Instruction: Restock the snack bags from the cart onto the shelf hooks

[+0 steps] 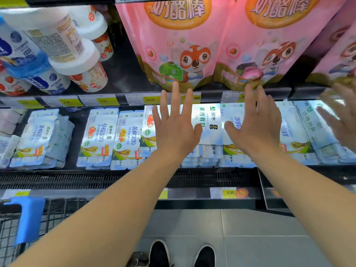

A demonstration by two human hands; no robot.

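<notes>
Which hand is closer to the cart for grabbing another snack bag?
Left. The left hand is on the same side as the cart, bottom-left. The right hand is farther over. Both hold nothing.

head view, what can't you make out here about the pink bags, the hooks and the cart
- Pink snack bags: tops and hooks cut off by the head view's upper edge.
- Cart: only a corner shows at the lower left edge; contents unseen.
- Right edge: a blurred reflection of the right hand.
- Left hand covers a price tag.
</notes>
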